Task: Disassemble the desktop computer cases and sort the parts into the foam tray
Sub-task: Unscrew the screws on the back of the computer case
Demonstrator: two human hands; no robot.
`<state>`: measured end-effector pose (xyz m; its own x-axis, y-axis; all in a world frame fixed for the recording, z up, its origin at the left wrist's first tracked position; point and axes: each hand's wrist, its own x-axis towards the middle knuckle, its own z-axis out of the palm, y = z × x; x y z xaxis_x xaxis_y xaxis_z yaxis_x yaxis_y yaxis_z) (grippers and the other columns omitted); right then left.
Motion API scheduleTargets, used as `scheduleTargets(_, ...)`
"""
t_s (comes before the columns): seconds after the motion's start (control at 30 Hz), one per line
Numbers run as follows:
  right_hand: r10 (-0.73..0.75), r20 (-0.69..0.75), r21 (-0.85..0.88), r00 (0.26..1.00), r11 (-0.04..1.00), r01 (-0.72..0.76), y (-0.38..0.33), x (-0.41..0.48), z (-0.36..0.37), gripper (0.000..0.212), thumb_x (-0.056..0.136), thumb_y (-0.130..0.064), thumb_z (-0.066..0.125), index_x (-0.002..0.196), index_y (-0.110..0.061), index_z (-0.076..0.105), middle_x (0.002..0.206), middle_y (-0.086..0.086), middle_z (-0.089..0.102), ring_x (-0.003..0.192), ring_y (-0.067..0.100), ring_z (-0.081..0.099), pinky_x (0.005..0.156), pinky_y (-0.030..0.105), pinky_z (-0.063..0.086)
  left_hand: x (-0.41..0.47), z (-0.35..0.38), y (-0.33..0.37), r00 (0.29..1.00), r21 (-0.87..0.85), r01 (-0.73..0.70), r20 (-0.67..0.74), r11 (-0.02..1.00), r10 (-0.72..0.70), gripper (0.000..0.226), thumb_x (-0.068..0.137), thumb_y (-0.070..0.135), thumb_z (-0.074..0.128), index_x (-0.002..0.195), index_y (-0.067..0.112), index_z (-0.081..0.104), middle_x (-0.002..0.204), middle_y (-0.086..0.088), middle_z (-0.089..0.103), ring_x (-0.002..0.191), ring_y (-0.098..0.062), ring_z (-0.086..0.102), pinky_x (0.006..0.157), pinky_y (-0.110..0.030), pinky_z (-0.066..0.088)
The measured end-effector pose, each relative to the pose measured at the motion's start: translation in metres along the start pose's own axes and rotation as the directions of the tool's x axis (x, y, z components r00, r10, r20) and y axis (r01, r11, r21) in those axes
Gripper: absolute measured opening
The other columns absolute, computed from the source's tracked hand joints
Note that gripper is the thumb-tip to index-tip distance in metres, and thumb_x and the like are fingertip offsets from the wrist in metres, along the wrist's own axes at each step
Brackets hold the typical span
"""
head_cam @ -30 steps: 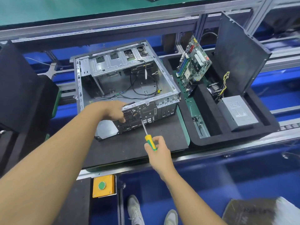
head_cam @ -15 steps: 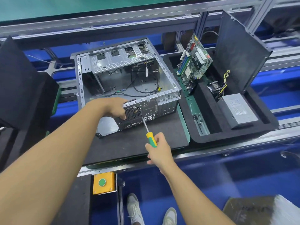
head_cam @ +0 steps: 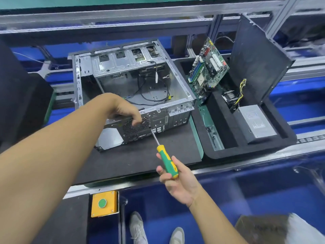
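Note:
An open metal computer case (head_cam: 133, 85) lies on its side on a black mat (head_cam: 140, 159), with loose black cables inside. My left hand (head_cam: 126, 111) grips the case's rear edge over the fan grille (head_cam: 137, 125). In my right hand (head_cam: 177, 180) I hold a green and yellow screwdriver (head_cam: 167, 161); its tip touches the rear panel just right of the grille. To the right, the black foam tray (head_cam: 219, 152) holds a motherboard (head_cam: 209, 67) standing on edge, a grey power supply (head_cam: 256, 122) with its wires, and a black side panel (head_cam: 255, 59) leaning upright.
A yellow box with a green button (head_cam: 103, 203) sits below the bench's front rail. Black foam blocks (head_cam: 19, 95) stand at the left. Aluminium frame rails (head_cam: 123, 20) cross behind the case. My shoes (head_cam: 139, 228) show on the blue floor below.
The view shifted slightly. My left hand slid a little further over the fan grille. My right hand drew back along the screwdriver handle, its tip still at the rear panel.

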<state>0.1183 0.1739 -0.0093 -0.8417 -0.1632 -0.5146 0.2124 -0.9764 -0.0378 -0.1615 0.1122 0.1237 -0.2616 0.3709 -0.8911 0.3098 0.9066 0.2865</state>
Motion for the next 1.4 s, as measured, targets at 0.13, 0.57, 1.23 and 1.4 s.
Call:
scheduleTargets(0.13,-0.053,-0.087,-0.143,0.995,0.989,0.04,0.011,0.004,0.002,0.03,0.097,-0.032,0.06,0.123,-0.022,0.07,0.074,0.006,0.05,0.046,0.007,0.032,0.033,0.016,0.024,0.004,0.001,-0.003,1.0,0.006,-0.008,-0.015,1.0,0.008,0.013,0.048,0.02,0.063,0.043,0.019,0.051,0.056,-0.005,0.036,0.046,-0.017,0.033,0.05,-0.02,0.028)
scheduleTargets(0.57,-0.307,-0.383,-0.227,0.871,0.946,0.233,0.018,0.004,0.013,0.05,0.106,-0.039,0.044,0.122,0.005,0.06,0.094,0.018,0.062,0.067,0.023,0.05,0.055,0.03,0.043,-0.001,0.009,-0.005,0.992,0.035,-0.049,-0.112,0.998,0.053,0.019,0.064,0.021,0.059,0.049,0.019,0.048,0.061,-0.005,0.035,0.05,-0.016,0.028,0.052,-0.025,0.023)
scheduleTargets(1.23,-0.884,-0.067,-0.913,0.462,0.241,0.329,0.045,0.008,0.017,0.021,0.096,-0.023,0.065,0.103,-0.037,0.053,0.099,-0.004,0.055,0.067,0.013,0.06,0.062,0.03,0.051,0.005,0.007,-0.008,0.988,0.064,-0.093,-0.116,0.994,0.1,0.032,0.075,0.014,0.051,0.05,0.019,0.032,0.049,-0.001,0.024,0.043,-0.015,0.019,0.049,-0.021,0.017)
scheduleTargets(1.4,-0.261,-0.389,-0.287,0.884,0.946,0.153,0.029,0.008,0.034,0.042,0.107,-0.036,0.04,0.113,0.0,0.06,0.082,0.016,0.067,0.048,0.016,0.049,0.036,0.022,0.034,0.005,0.006,-0.009,0.99,0.068,-0.079,-0.107,0.995,0.086,0.029,0.073,0.016,0.052,0.054,0.018,0.031,0.052,-0.001,0.024,0.047,-0.016,0.018,0.053,-0.027,0.015)
